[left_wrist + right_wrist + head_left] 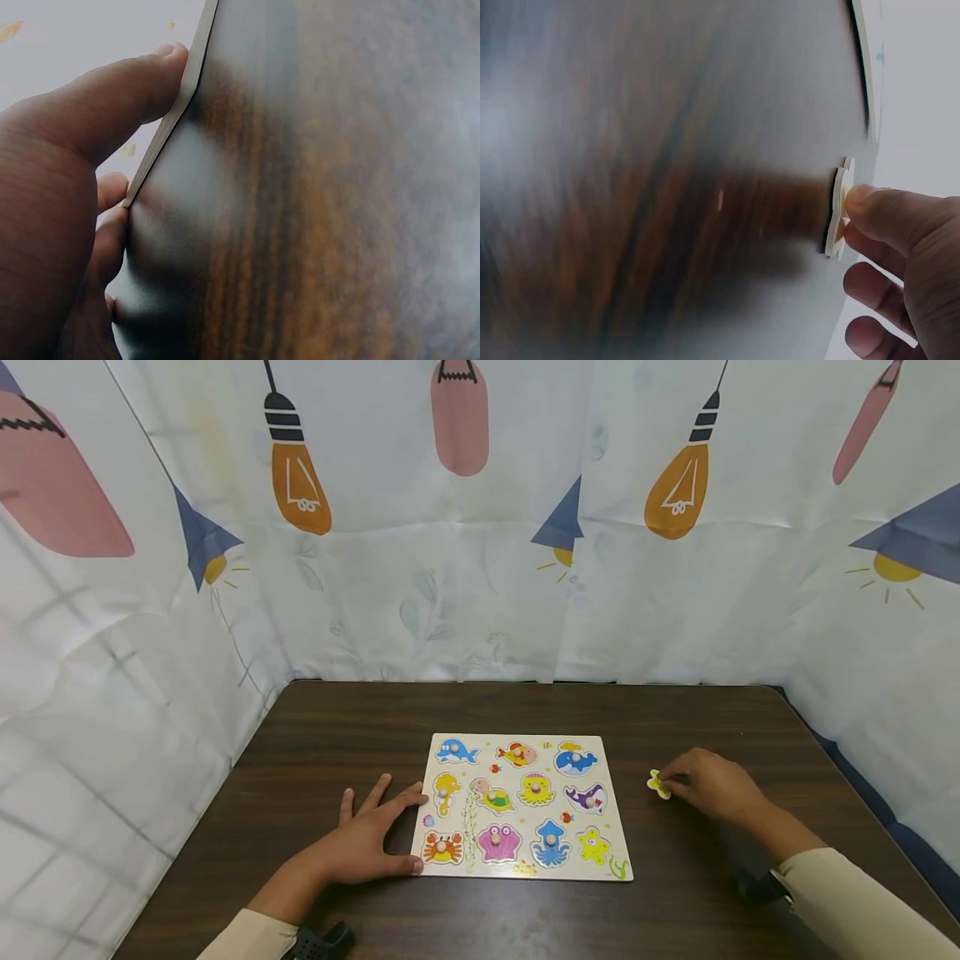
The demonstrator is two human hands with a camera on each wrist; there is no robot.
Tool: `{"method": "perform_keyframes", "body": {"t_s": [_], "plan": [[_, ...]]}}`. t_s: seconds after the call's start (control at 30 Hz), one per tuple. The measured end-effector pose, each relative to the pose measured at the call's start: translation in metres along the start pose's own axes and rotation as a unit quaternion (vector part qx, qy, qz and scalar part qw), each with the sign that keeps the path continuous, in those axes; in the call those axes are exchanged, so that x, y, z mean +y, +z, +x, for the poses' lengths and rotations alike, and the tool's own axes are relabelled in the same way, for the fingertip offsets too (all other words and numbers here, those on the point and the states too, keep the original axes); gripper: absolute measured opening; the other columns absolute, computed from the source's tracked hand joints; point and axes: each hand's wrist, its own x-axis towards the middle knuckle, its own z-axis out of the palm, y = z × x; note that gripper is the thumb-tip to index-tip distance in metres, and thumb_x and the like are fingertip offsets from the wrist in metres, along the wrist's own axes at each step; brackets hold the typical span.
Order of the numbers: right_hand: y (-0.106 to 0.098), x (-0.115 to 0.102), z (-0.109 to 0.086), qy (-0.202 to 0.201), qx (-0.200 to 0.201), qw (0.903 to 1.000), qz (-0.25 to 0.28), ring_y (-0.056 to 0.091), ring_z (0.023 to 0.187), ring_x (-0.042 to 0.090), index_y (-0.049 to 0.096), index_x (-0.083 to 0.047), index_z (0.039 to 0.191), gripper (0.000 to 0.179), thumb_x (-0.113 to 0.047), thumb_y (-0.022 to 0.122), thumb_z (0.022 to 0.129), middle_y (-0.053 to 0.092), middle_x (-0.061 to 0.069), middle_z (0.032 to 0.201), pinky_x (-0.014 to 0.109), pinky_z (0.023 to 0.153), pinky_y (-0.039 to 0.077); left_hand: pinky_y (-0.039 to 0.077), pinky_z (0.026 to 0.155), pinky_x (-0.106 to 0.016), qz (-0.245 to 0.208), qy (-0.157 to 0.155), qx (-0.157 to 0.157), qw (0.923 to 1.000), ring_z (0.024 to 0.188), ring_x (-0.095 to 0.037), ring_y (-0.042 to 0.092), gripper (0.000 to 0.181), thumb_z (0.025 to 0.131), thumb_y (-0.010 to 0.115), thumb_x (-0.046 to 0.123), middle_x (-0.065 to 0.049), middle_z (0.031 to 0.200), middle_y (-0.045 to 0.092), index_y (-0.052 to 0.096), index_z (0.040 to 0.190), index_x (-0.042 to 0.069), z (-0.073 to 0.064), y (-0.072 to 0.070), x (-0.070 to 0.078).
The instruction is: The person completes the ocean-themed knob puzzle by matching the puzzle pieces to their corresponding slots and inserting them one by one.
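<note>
A pale wooden puzzle board with sea-animal shapes lies flat on the table. My left hand is spread at its left side, with the thumb and a fingertip touching the board's edge; the left wrist view shows the thumb against that edge. To the right of the board, my right hand pinches a small yellow star-shaped puzzle piece between thumb and finger. In the right wrist view the piece is seen edge-on, close to the tabletop. A yellow star picture shows at the board's lower right, with no knob visible on it.
The dark wooden table reaches back to a white printed curtain, which also hangs along both sides. Knobbed pieces such as a crab, a pink shell and a blue squid sit in the board.
</note>
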Motion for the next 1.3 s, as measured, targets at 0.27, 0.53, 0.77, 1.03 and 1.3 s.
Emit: {"method": "perform_keyframes", "body": {"t_s": [0.27, 0.53, 0.77, 1.03, 1.3], "plan": [[0.002, -0.025, -0.004, 0.004, -0.002, 1.0, 0.003, 0.061, 0.081, 0.009, 0.08, -0.027, 0.089, 0.012, -0.02, 0.087, 0.083, 0.067, -0.014, 0.089, 0.032, 0.061, 0.052, -0.015, 0.108, -0.075, 0.001, -0.002, -0.001, 1.0, 0.155, -0.039, 0.001, 0.091, 0.077, 0.077, 0.07, 0.006, 0.167, 0.027, 0.043, 0.154, 0.034, -0.001, 0.001, -0.001], [0.002, -0.043, -0.008, -0.017, 0.009, 0.9998, 0.002, 0.059, 0.081, 0.006, 0.078, -0.032, 0.088, 0.013, -0.024, 0.087, 0.083, 0.065, -0.018, 0.089, 0.03, 0.06, 0.05, -0.014, 0.108, -0.076, -0.002, 0.003, 0.002, 1.0, 0.155, -0.04, 0.001, 0.091, 0.078, 0.076, 0.07, 0.005, 0.167, 0.028, 0.043, 0.154, 0.033, -0.001, 0.0, 0.0], [0.0, -0.059, -0.01, -0.035, 0.019, 0.9992, 0.009, 0.057, 0.08, 0.005, 0.077, -0.033, 0.087, 0.015, -0.025, 0.088, 0.082, 0.063, -0.02, 0.089, 0.027, 0.06, 0.049, -0.016, 0.108, -0.076, -0.005, 0.006, 0.002, 1.0, 0.155, -0.041, 0.0, 0.09, 0.078, 0.078, 0.067, 0.004, 0.167, 0.028, 0.043, 0.154, 0.032, -0.001, -0.001, 0.0], [0.001, -0.073, -0.011, -0.052, 0.01, 0.9985, 0.011, 0.056, 0.081, 0.003, 0.077, -0.032, 0.088, 0.013, -0.027, 0.088, 0.082, 0.063, -0.02, 0.09, 0.027, 0.063, 0.051, -0.016, 0.108, -0.075, -0.005, 0.004, 0.0, 1.0, 0.155, -0.041, 0.0, 0.091, 0.078, 0.078, 0.067, 0.003, 0.167, 0.027, 0.042, 0.155, 0.032, -0.002, -0.002, 0.001], [0.005, -0.081, -0.014, -0.091, 0.007, 0.9956, 0.022, 0.056, 0.083, 0.002, 0.078, -0.029, 0.088, 0.013, -0.025, 0.088, 0.082, 0.063, -0.017, 0.091, 0.027, 0.064, 0.053, -0.016, 0.108, -0.076, -0.005, 0.004, 0.0, 1.0, 0.155, -0.041, 0.0, 0.091, 0.078, 0.077, 0.068, 0.003, 0.167, 0.027, 0.042, 0.155, 0.033, -0.001, -0.002, 0.001]]}}
